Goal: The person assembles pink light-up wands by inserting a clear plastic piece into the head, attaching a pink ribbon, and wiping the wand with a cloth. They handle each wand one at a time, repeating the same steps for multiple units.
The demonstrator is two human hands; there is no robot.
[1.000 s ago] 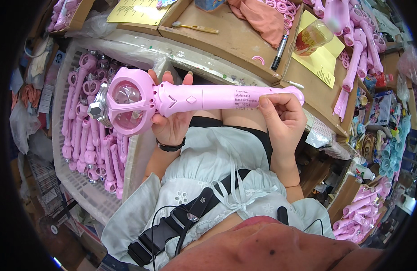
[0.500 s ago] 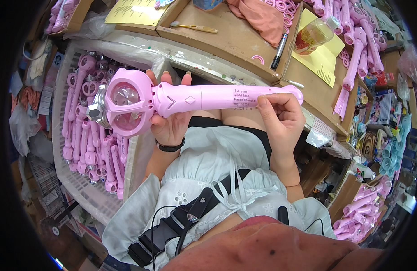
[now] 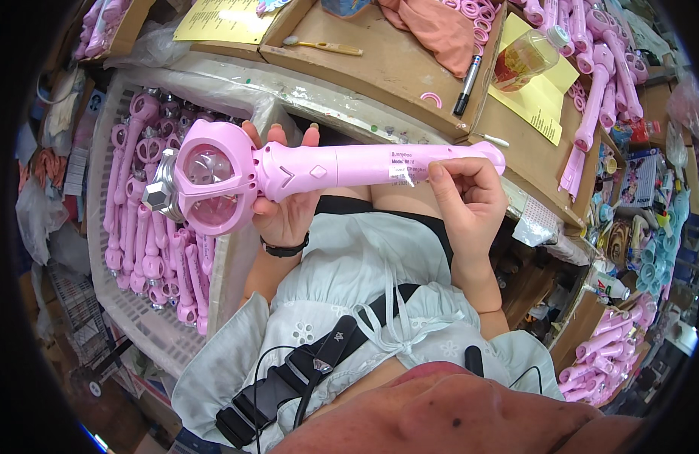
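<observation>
A pink toy wand (image 3: 365, 165) lies across in front of me, with its round head at the left and its long handle toward the right. The head has clear windows (image 3: 207, 165) and a silver faceted knob (image 3: 162, 184) at its end. My left hand (image 3: 285, 219) wraps round the wand's neck from beneath, fingertips showing above it. On the handle, beside small dark printing, my right hand (image 3: 470, 200) holds thumb and forefinger pinched together. A small pale, shiny patch (image 3: 399, 172) covers part of the print by the thumb; what the pinch holds is too small to tell.
A white crate (image 3: 156, 333) at the left holds many similar pink wands (image 3: 149, 250). Beyond my hands, a cardboard tray (image 3: 349, 76) holds a toothbrush (image 3: 323, 46), a black marker (image 3: 467, 85) and an orange cloth (image 3: 433, 34). A bottle (image 3: 527, 59) stands on yellow paper (image 3: 542, 106).
A pale, shiny patch now shows over part of the printing beside my right thumb. The wand and my right hand have shifted very slightly left.
</observation>
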